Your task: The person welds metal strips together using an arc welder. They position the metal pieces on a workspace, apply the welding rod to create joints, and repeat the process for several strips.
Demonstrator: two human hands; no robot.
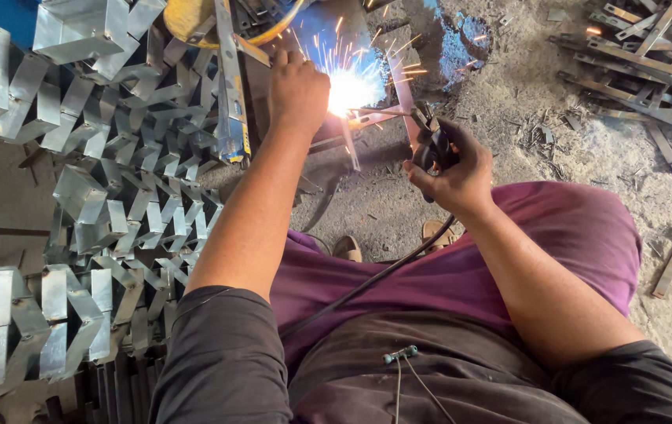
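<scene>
Electrode holder [432, 145] in right hand [454, 177] points up-left toward sparks [351, 86].

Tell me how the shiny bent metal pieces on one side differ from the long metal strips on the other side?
The shiny bent sheet-metal brackets are folded into angular box shapes, while the long flat rusty metal strips are straight. The brackets gleam bright silver; the strips look dull brown-grey. The brackets are piled close beside the left hand; the strips lie farther off, beyond the right hand. Both are metal heaps on the ground.
</scene>
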